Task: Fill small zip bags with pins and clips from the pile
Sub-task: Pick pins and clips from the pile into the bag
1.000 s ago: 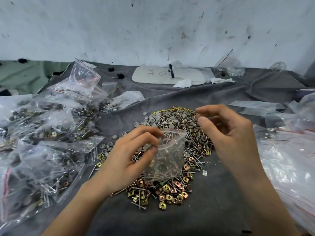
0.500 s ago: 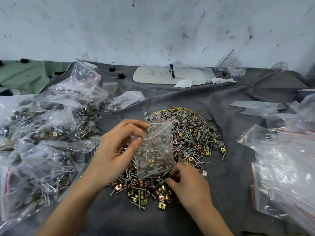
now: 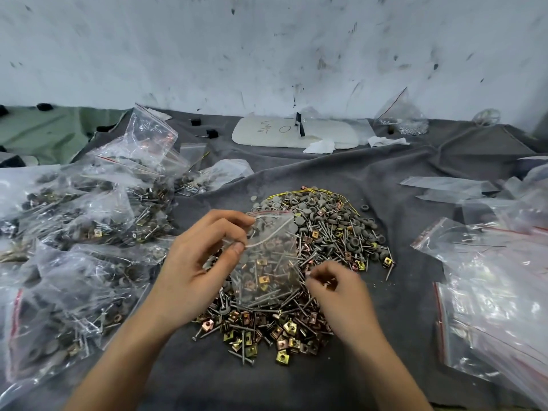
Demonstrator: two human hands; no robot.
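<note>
A grey cloth (image 3: 400, 179) covers the bench below a scuffed, dark-speckled white wall (image 3: 267, 48), with heaps of filled bags (image 3: 74, 232) on the left and clear empty bags (image 3: 492, 280) on the right; a white pad (image 3: 261, 134) at the far edge bears handwritten marks, one a ring, the rest unreadable. The left grip (image 3: 195, 262) pinches the mouth of a small zip bag (image 3: 267, 262), partly filled and held upright over the pile (image 3: 332, 229) of pins and clips in the middle. The right grip (image 3: 341, 292) is curled, blurred, on the pile's near right side beside the bag, and whether it grasps a piece cannot be told
</note>
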